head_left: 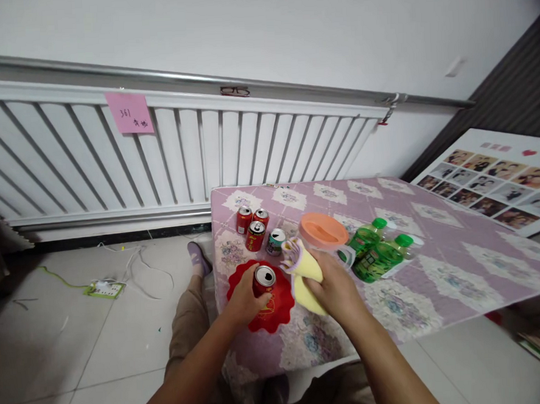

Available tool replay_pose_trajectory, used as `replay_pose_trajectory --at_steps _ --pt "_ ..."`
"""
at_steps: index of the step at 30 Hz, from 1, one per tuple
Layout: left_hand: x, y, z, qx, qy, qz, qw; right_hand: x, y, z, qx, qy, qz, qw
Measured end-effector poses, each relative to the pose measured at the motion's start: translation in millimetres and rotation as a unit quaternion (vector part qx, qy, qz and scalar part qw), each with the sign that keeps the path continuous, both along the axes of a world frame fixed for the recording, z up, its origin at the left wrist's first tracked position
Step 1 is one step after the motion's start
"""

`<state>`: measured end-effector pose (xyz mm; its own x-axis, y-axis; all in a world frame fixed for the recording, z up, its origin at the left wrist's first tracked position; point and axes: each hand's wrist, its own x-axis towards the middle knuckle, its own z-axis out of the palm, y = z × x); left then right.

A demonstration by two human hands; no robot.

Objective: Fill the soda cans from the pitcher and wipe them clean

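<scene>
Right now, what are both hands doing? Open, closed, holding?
Left hand: closed around a red can at the red mat.
Right hand: closed on a yellow cloth.

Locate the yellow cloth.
Head view, just right of centre: the yellow cloth is in the right hand, right of the red can in the left hand.

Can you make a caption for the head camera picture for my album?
Left hand grips an opened red can while the right hand holds a yellow cloth over a flowered tablecloth.
</scene>
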<state>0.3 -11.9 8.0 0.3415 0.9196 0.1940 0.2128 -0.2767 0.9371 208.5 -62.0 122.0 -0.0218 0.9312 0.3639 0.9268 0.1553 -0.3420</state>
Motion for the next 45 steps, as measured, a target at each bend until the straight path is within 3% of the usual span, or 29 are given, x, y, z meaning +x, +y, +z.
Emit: replay_pose_trajectory --at_steps 6,11,16,22,27,32,45 --pt "1 -2 4.5 0.015 -0.003 0.004 1.0 -34 51 17.2 -0.09 -0.044 0.094 0.99" --pt "0 -3 7.0 -0.008 0.039 0.01 0.999 -55 69 17.7 -0.187 -0.001 0.177 0.966" --pt "0 -2 5.4 -0.049 0.045 0.007 0.998 -66 73 11.2 -0.278 -0.031 0.107 0.954" --pt "0 -3 10.5 -0.033 0.054 0.023 0.998 -67 86 -4.9 -0.288 -0.038 0.046 0.956" --pt "0 -4 12.6 -0.034 0.039 0.01 0.999 -65 92 -11.7 -0.284 -0.016 0.044 0.958" --pt "2 -3 4.1 -0.023 0.032 0.025 0.999 -60 91 -7.8 -0.293 0.025 0.054 0.954" --pt "2 -1 -8.5 0.007 -0.014 -0.002 1.0 -34 65 -11.3 -0.287 0.122 0.015 0.95"
